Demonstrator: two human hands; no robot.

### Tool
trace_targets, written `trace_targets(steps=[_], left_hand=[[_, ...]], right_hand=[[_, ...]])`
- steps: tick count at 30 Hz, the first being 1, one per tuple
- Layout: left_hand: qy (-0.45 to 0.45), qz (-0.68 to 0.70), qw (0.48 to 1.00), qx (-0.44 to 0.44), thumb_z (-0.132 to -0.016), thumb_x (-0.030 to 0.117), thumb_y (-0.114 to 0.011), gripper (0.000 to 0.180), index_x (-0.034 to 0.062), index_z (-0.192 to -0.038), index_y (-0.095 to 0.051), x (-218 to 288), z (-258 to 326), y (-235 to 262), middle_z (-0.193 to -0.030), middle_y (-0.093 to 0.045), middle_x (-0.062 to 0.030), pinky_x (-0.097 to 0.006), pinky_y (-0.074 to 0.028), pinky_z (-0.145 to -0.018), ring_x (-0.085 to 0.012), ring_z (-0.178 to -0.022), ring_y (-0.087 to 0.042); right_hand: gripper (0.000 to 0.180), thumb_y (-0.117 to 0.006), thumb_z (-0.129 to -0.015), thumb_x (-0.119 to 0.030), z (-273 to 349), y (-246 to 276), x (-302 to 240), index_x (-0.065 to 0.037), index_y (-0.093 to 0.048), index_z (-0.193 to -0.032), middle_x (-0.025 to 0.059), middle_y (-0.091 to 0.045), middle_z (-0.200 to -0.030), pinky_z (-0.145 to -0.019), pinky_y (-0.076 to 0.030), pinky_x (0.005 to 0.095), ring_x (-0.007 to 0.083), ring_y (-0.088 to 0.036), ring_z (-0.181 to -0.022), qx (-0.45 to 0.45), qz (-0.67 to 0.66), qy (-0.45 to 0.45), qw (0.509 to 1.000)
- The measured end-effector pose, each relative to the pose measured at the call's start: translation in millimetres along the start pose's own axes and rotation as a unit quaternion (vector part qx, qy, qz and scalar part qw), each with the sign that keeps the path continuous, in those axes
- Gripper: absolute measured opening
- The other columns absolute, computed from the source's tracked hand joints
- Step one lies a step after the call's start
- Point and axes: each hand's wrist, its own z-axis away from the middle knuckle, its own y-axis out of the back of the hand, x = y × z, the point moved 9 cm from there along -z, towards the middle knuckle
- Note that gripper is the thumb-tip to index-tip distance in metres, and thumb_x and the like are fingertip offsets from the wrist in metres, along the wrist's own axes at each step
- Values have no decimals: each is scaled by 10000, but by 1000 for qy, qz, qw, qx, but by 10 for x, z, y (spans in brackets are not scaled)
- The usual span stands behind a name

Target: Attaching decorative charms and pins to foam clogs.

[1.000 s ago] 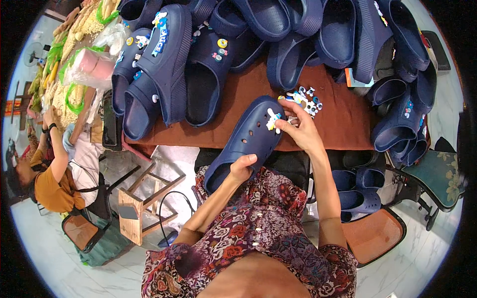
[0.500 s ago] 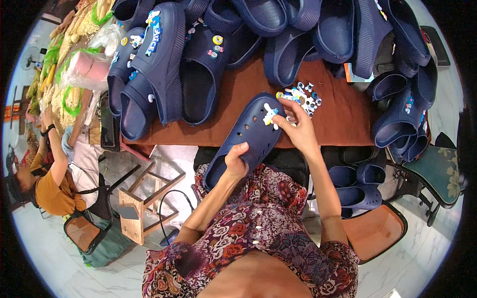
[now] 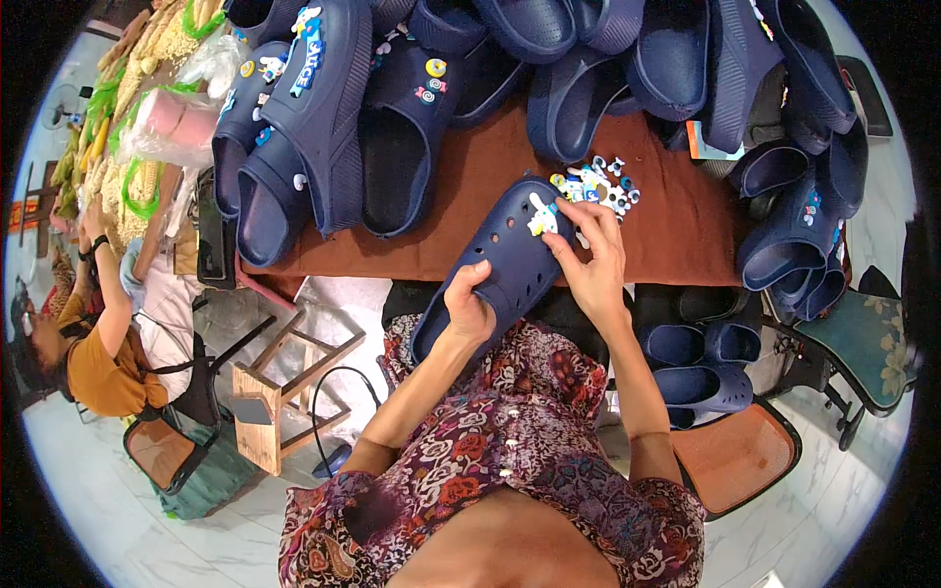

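A navy clog (image 3: 500, 257) with round holes is tilted over the table's near edge, its toe pointing away from me. My left hand (image 3: 470, 302) grips its near part, thumb on top and the other fingers hidden underneath. Near the toe sits a white cartoon-animal shoe charm (image 3: 541, 216) with yellow and blue parts. My right hand (image 3: 591, 250) has thumb and index finger closed at this charm's right edge; whether its stem is fully in a hole cannot be seen. Just beyond the toe lies a small pile of loose charms (image 3: 598, 186) on the brown cloth (image 3: 676, 216).
Navy clogs (image 3: 397, 147), several with charms, crowd the table's left and far side. More clogs (image 3: 794, 225) are stacked at the right. A wooden stool (image 3: 260, 421) with a phone stands lower left. Another person (image 3: 108, 363) sits at the far left beside corn (image 3: 137, 196).
My right thumb and index finger have shifted a little along the charm's right edge, and the fingers are more bent. The clog stays in my left hand, with the view slightly shifted.
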Motion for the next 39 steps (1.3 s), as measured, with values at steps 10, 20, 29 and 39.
trace_targets(steps=[10,20,29,39], left_hand=[[11,73,995,-64,-799,239,-613,620,-51,-1329,-474,-56,-7,10,-1288,-573,-210,-441,-465,-1021,-325,-1155,-592],[8,73,996,-47,-798,278,-589,646,-49,-1341,-466,-22,-36,-8,-1311,-559,-216,-452,-458,-1030,-335,-1173,-584],[7,70,996,-50,-807,285,-584,636,-39,-1343,-469,-2,-9,-54,-1307,-564,-212,-455,-457,-1031,-330,-1170,-586],[-2,9,1000,1,-756,361,-612,701,-25,-1329,-490,-56,-10,18,-1268,-588,-204,-452,-472,-1006,-328,-1127,-606]], right_hand=[[311,-714,-848,-193,-38,14,-23,-88,-704,-1140,88,-603,-1058,-867,-462,362,261,-591,-975,-28,4,-10,1000],[319,-680,-880,-182,-84,30,-51,-80,-678,-1181,113,-612,-1048,-863,-470,357,264,-606,-981,-48,-17,-11,999],[316,-681,-883,-176,-118,83,55,-79,-663,-1183,111,-620,-1064,-831,-488,350,265,-616,-980,-81,-70,-66,992],[370,-724,-833,-212,-102,16,-29,-88,-661,-1177,109,-583,-1078,-882,-462,377,290,-581,-1022,-72,-9,-9,997]])
